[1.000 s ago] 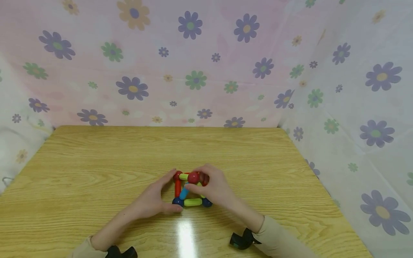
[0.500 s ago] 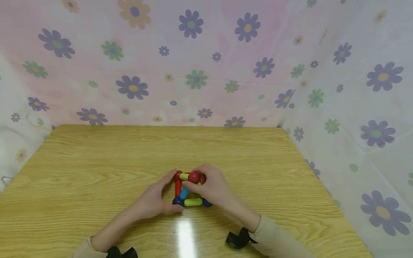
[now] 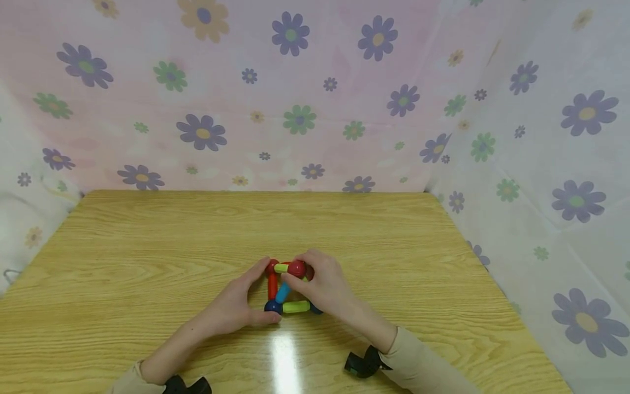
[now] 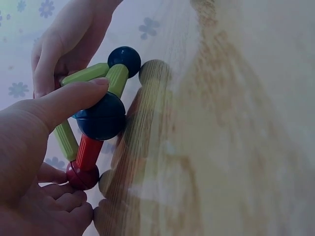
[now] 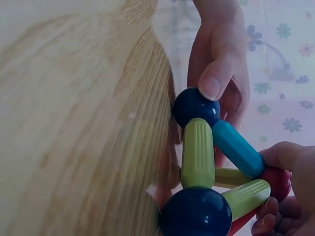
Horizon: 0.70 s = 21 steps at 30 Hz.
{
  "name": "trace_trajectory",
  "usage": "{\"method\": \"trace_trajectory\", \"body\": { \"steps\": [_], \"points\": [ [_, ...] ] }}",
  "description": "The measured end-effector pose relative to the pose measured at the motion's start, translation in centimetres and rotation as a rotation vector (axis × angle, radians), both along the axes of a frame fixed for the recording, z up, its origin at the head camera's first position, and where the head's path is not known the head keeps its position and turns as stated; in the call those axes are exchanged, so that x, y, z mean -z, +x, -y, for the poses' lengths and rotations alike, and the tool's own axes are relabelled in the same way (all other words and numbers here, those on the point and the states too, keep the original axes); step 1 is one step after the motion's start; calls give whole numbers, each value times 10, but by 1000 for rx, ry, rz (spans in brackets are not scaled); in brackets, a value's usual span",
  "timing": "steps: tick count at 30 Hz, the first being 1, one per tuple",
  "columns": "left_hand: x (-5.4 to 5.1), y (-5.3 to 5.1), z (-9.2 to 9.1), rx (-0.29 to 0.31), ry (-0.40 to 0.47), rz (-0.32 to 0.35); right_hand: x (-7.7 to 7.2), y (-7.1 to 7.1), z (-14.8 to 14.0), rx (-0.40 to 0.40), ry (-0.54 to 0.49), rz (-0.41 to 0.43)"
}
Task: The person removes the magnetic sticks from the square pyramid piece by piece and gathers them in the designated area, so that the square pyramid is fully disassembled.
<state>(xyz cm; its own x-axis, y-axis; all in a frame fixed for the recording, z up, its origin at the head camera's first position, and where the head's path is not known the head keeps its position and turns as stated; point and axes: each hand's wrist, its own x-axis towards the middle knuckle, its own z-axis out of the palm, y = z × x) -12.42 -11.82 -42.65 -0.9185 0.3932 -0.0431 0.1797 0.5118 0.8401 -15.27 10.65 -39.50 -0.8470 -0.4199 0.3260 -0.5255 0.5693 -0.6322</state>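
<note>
A small frame of coloured magnetic rods and balls stands on the wooden table (image 3: 206,230). My left hand (image 3: 228,306) grips its left side, thumb on a dark blue ball (image 4: 102,118) and fingers by a red ball (image 4: 82,175). Between these balls runs a red rod (image 3: 273,286). My right hand (image 3: 328,282) pinches a raised red ball (image 3: 297,268), where a light blue rod (image 5: 238,148) and a green rod (image 5: 247,198) meet. A second green rod (image 3: 296,307) joins the dark blue ball to another dark blue ball (image 5: 196,214). My right hand partly hides the frame's right side.
A flowered cloth (image 3: 305,98) hangs behind the table and along both sides. A black wrist camera (image 3: 363,364) sits at the right sleeve and another black camera (image 3: 187,384) at the left one. Light glares on the tabletop in front of the frame.
My right forearm has shifted slightly to the left, and its thumb has moved a little on the raised joint. My left hand keeps its hold, and the frame stays nearly in place.
</note>
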Motion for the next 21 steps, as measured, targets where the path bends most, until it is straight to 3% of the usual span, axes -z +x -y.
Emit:
{"method": "trace_trajectory", "body": {
  "steps": [21],
  "points": [
    [1, 1, 0, 2, -8, -1, -6, 0, -9, -127, 15, 86]
  ]
}}
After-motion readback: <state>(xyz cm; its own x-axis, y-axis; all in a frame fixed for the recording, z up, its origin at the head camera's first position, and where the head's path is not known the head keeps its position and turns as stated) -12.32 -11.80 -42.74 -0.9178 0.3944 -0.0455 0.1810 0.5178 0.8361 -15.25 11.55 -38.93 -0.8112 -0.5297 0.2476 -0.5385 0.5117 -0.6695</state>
